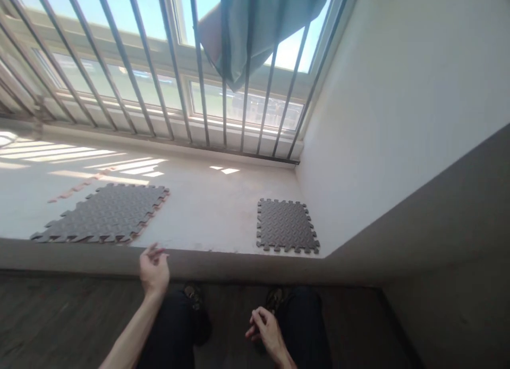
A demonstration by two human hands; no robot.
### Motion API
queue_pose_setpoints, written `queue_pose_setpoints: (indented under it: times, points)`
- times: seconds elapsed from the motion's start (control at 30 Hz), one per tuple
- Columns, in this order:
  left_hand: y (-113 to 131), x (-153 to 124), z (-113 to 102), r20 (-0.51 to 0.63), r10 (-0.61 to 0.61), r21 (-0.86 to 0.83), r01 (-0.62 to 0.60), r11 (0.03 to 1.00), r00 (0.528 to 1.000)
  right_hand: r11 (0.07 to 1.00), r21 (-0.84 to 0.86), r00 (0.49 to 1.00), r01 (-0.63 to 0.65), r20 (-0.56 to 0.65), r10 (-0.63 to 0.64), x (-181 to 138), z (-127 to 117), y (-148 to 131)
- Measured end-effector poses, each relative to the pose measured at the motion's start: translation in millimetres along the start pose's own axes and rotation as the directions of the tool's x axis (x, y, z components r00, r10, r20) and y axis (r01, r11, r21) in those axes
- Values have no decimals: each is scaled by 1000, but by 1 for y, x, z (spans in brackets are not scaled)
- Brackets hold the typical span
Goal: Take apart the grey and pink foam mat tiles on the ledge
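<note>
Nearest the lens, at about six o'clock, the right hand [266, 329] hangs low over the dark trouser legs [175, 326], its wrist entering from the bottom edge. Its fingers curl loosely inward toward the thumb, a narrow, relaxed cup with nothing held. At seven o'clock the left hand [153, 271] is raised higher on a bare forearm that slants up from the lower left; its back faces the camera, fingers half bent and slightly spread, empty, just short of the ledge edge [223, 263] and touching nothing that can be seen. Two shoes [193, 293] peek out between the hands, on a dark wooden floor [59, 321].

Beyond the hands, a pale window ledge carries two dark grey interlocking foam mats. The larger mat [105, 214] lies at nine o'clock, closest to the left hand, with a pinkish layer showing along its toothed rim. The smaller mat [287, 225] sits at about one o'clock from the right hand, near the corner with the white wall [398, 119]. The two mats are well apart.

At twelve o'clock, slanted metal bars [171, 66] run across the window, and one grey-green cloth [255, 24] hangs there.
</note>
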State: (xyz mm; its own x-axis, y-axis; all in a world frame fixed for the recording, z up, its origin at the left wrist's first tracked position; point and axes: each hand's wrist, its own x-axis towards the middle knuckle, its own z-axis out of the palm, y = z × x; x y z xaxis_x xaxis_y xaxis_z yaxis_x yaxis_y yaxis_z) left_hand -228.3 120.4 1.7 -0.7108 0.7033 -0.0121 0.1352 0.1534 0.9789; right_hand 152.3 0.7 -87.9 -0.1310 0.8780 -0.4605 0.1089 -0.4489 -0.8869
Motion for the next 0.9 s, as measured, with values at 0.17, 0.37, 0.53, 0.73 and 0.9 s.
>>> queue_pose_setpoints:
  times: [0.17, 0.37, 0.53, 0.73, 0.9]
  points:
    - [-5, -133, 99, 492, 121, -15, -131, 991, 862, 981, -97, 985, 168, -11, -170, 11, -34, -46]
    - [35, -170, 181, 554, 273, 173, -429, 887, 787, 744, -607, 680, 279, -422, -600, 35, -115, -124]
    - [55, -159, 228, 608, 35, 345, -303, 888, 794, 781, -624, 600, 27, -615, -512, 78, -175, -132]
    - [79, -154, 233, 435, -135, 333, -20, 943, 890, 924, -359, 529, 135, -762, -373, 95, -191, -131]
    - [80, -162, 195, 298, -354, -364, 449, 816, 886, 906, 283, 744, 315, -666, -51, 68, -167, -129]
